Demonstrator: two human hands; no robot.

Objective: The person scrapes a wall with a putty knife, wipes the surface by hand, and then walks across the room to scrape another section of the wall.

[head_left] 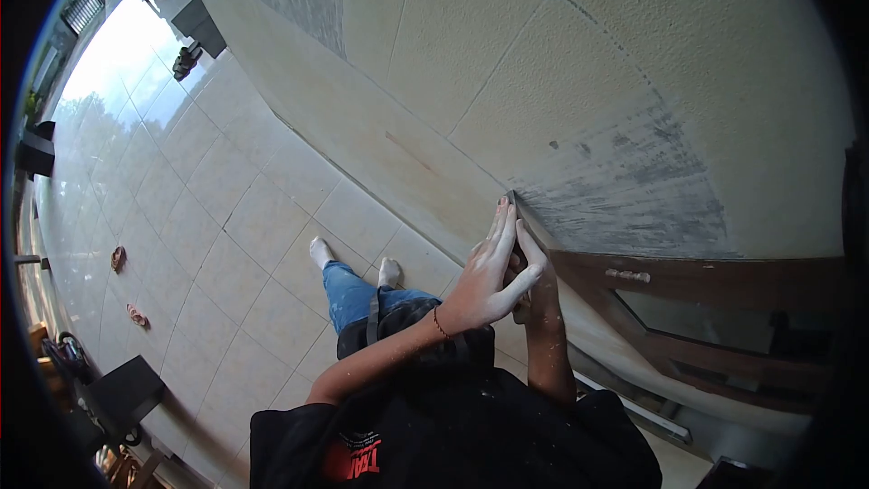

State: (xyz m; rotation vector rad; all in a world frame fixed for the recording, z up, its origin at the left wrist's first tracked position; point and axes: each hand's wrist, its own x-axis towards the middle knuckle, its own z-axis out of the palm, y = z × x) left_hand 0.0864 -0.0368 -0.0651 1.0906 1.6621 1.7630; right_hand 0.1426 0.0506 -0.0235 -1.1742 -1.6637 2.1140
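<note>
Plastering work shows in the head view, and the step in hand looks like the spreading of a grey coat over the wall [579, 54]. A thin flat blade [518, 210], seen edge-on just right of the frame's centre, seems pressed to the textured surface at the left end of a grey smeared patch [634, 190] that fans out toward the right. The left hand [493, 276], dusted white, lies flat and open, fingers straight and together, its palm laid against the tool and its fingertips touching the blade's near side. The right hand [536, 294] sits just behind and below it, mostly hidden; it appears curled around the handle, though how tightly cannot be told.

The blade is thus between both hands and the wall, at the patch's edge, just above a dark wooden door frame [715, 290] in the lower right. A next stroke would likely call for steady, even pressure from both hands and a shallow blade angle, so the coat stays thin and does not ridge.

Lower centre, the person's jeans [358, 294] and socked feet stand on a glossy tiled floor [181, 217]; sandals [119, 258] lie at the left.
</note>
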